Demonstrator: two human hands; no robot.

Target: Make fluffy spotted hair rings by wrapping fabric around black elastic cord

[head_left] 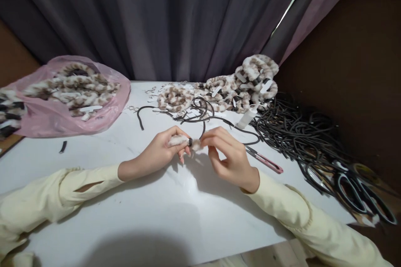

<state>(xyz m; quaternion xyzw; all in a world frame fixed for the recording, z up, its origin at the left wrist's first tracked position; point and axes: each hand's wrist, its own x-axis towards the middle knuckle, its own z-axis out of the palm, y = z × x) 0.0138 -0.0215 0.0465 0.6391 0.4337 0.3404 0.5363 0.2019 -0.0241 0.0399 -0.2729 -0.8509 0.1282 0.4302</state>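
Observation:
In the middle of the view, my left hand [163, 148] is closed around a white and brown furry cord [178, 140]. A short black band [190, 142] shows on the cord just past my fingers, with a small tuft of fur [196, 145] beyond it. My right hand [230, 158] pinches at the far end of that tuft, thumb and fingers together. Both hands are above the white table [140, 212]. What lies inside my left palm is hidden.
A pink plastic bag [115, 112] of furry loops stands at left. More furry loops [260, 69] are heaped at the back right. Black cords [294, 129], a white bottle [247, 117], a pink-handled cutter [266, 162] and large scissors [351, 192] lie to the right.

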